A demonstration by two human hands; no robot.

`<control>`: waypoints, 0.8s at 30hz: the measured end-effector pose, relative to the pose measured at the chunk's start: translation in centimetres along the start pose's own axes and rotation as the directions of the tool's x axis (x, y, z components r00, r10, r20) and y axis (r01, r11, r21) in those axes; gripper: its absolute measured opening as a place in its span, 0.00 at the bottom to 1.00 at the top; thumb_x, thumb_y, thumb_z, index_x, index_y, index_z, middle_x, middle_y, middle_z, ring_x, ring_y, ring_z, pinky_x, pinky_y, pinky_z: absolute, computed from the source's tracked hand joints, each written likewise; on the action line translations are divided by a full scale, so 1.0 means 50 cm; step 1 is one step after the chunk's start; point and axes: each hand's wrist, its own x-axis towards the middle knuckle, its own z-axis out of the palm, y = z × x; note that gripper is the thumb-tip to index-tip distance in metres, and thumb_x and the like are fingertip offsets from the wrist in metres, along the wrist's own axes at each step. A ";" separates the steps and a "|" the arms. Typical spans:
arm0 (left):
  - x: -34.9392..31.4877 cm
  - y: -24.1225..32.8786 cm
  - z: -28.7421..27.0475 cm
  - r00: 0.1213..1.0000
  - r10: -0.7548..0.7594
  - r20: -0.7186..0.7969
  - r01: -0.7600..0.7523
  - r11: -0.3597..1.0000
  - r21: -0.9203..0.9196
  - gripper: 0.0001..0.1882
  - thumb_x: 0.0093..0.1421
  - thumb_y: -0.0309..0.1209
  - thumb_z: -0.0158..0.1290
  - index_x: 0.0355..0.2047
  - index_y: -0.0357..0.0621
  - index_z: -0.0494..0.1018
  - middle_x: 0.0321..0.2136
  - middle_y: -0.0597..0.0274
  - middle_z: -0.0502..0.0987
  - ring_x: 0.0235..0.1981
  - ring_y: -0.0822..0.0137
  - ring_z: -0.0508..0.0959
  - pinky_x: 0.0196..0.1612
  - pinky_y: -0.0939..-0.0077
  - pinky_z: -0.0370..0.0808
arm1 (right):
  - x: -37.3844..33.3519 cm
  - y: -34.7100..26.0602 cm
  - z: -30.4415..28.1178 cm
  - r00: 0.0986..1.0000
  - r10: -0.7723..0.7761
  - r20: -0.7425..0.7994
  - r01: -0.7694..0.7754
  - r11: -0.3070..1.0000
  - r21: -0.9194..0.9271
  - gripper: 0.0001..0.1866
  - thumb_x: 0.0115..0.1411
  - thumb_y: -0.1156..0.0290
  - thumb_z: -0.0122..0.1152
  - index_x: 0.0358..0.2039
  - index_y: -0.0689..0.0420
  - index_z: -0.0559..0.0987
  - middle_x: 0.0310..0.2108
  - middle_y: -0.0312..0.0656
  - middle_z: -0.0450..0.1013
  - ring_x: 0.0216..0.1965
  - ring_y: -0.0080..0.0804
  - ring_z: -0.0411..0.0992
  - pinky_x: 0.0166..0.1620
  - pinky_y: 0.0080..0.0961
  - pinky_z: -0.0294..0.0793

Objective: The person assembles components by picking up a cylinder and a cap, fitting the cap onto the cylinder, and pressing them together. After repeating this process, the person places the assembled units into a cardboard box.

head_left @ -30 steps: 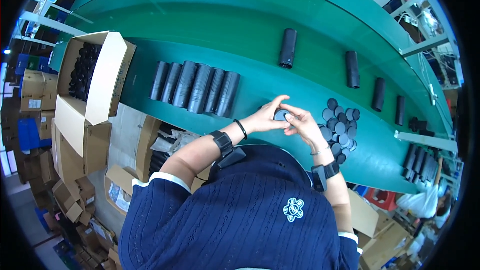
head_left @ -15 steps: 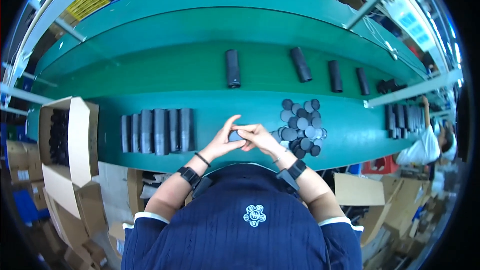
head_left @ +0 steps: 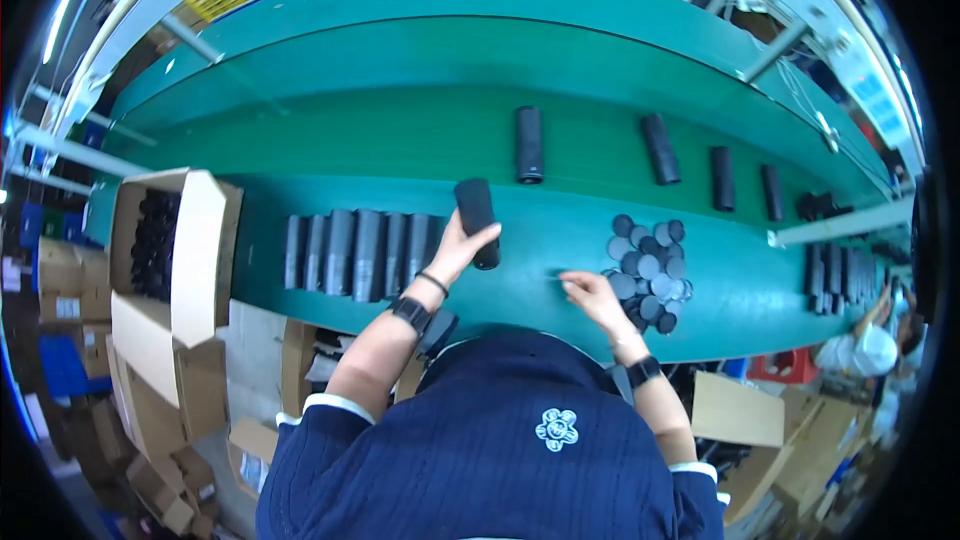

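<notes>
Two bare hands work over a long green counter (head_left: 330,140) in the head view. The left hand (head_left: 462,243) reaches forward with the forearm stretched out, its fingers wrapped around the lower end of a dark cylinder (head_left: 478,221), which stands tilted a little above the front strip of the counter, just right of a row of dark cylinders (head_left: 358,252) lying side by side. The right hand (head_left: 588,292) rests low on the counter, fingers drawn together at the tips just left of a pile of dark round caps (head_left: 650,268); whether it pinches one of them cannot be told. Both wrists wear dark bands. The counter curves in the wide lens, and its front edge runs close before the person's dark blue knitted top. Bare green surface lies between the two hands and behind the held cylinder, up to four more cylinders (head_left: 528,144) spaced apart along the rear strip. An open cardboard box (head_left: 205,240) of dark cylinders stands at the left end. The cylinders look matte and smooth, the caps flat and round.
</notes>
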 end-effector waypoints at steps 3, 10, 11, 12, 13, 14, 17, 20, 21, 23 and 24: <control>0.079 0.000 -0.044 0.965 -0.100 -0.243 0.135 0.982 0.134 0.42 0.51 0.42 0.66 0.57 0.36 0.55 0.43 0.49 0.71 0.45 0.62 0.74 0.44 0.68 0.75 | -0.035 0.002 -0.016 0.993 0.120 0.014 -0.121 0.983 0.141 0.12 0.64 0.69 0.55 0.46 0.60 0.78 0.27 0.32 0.74 0.29 0.18 0.71 0.33 0.16 0.70; 0.331 0.028 -0.183 0.954 -0.179 -0.239 0.209 0.972 0.107 0.40 0.43 0.30 0.66 0.53 0.29 0.57 0.39 0.47 0.73 0.38 0.56 0.78 0.37 0.59 0.78 | -0.103 -0.006 -0.018 0.989 0.144 -0.029 -0.137 0.978 0.159 0.12 0.63 0.72 0.54 0.45 0.62 0.78 0.27 0.30 0.73 0.29 0.17 0.71 0.33 0.16 0.70; 0.356 0.040 -0.174 0.963 -0.173 -0.204 0.212 0.959 0.188 0.34 0.43 0.29 0.65 0.48 0.30 0.63 0.37 0.49 0.75 0.36 0.59 0.79 0.35 0.62 0.78 | -0.127 0.008 -0.020 0.983 0.169 -0.073 -0.154 0.972 0.175 0.12 0.63 0.73 0.54 0.45 0.61 0.78 0.28 0.31 0.73 0.29 0.17 0.71 0.33 0.16 0.70; 0.384 0.037 -0.196 0.977 -0.101 -0.189 0.160 0.929 0.333 0.34 0.41 0.30 0.66 0.47 0.31 0.65 0.38 0.49 0.76 0.37 0.60 0.79 0.36 0.63 0.78 | -0.143 0.016 -0.022 0.978 0.182 -0.099 -0.162 0.970 0.183 0.12 0.63 0.73 0.54 0.45 0.61 0.78 0.28 0.31 0.73 0.29 0.17 0.71 0.33 0.17 0.71; 0.409 0.010 -0.262 0.925 0.057 -0.375 0.155 0.845 0.511 0.38 0.39 0.32 0.67 0.49 0.30 0.63 0.40 0.47 0.77 0.39 0.56 0.79 0.41 0.63 0.78 | -0.137 0.014 -0.028 0.985 0.152 -0.087 -0.133 0.971 0.201 0.12 0.63 0.74 0.54 0.45 0.61 0.78 0.28 0.30 0.73 0.28 0.17 0.72 0.33 0.17 0.71; 0.424 -0.008 -0.292 0.870 0.181 -0.459 0.159 0.778 0.608 0.41 0.38 0.34 0.68 0.50 0.31 0.61 0.41 0.44 0.77 0.41 0.52 0.80 0.45 0.63 0.77 | -0.139 0.019 -0.034 0.982 0.158 -0.107 -0.133 0.969 0.210 0.12 0.63 0.74 0.54 0.45 0.61 0.78 0.28 0.30 0.73 0.28 0.17 0.72 0.33 0.17 0.71; 0.441 0.002 -0.242 0.902 0.150 -0.404 0.244 0.596 0.765 0.46 0.38 0.41 0.72 0.52 0.35 0.60 0.43 0.42 0.77 0.43 0.48 0.79 0.47 0.60 0.76 | -0.185 0.045 -0.038 0.942 0.265 -0.206 -0.211 0.945 0.252 0.11 0.63 0.73 0.55 0.44 0.61 0.79 0.27 0.30 0.73 0.28 0.17 0.72 0.32 0.16 0.71; 0.439 0.007 -0.236 0.924 0.139 -0.357 0.222 0.565 0.794 0.45 0.39 0.45 0.71 0.52 0.35 0.61 0.43 0.41 0.77 0.43 0.47 0.79 0.47 0.59 0.76 | -0.164 0.042 -0.058 0.940 0.272 -0.205 -0.225 0.948 0.222 0.10 0.62 0.76 0.56 0.43 0.62 0.79 0.29 0.32 0.74 0.29 0.19 0.71 0.34 0.18 0.72; 0.437 0.011 -0.246 0.929 0.147 -0.339 0.198 0.576 0.793 0.45 0.40 0.46 0.71 0.52 0.35 0.62 0.43 0.41 0.76 0.44 0.46 0.78 0.47 0.58 0.76 | -0.136 0.035 -0.071 0.946 0.248 -0.207 -0.211 0.960 0.185 0.09 0.62 0.76 0.56 0.42 0.62 0.79 0.29 0.32 0.74 0.29 0.19 0.71 0.34 0.18 0.71; 0.427 0.032 -0.231 0.846 0.366 -0.388 0.200 0.457 0.867 0.44 0.42 0.54 0.68 0.51 0.34 0.67 0.43 0.39 0.76 0.47 0.42 0.76 0.49 0.53 0.74 | -0.081 0.019 -0.112 0.961 -0.059 -0.270 0.016 0.987 -0.160 0.09 0.59 0.76 0.59 0.40 0.62 0.80 0.25 0.34 0.74 0.28 0.19 0.70 0.33 0.21 0.71; 0.415 0.058 -0.218 0.801 0.461 -0.382 0.155 0.456 0.876 0.37 0.46 0.53 0.65 0.47 0.34 0.71 0.43 0.39 0.76 0.46 0.41 0.76 0.48 0.53 0.74 | -0.062 -0.024 -0.126 0.948 -0.012 -0.318 -0.075 0.963 -0.261 0.09 0.58 0.76 0.59 0.39 0.61 0.81 0.25 0.38 0.75 0.27 0.22 0.71 0.32 0.22 0.71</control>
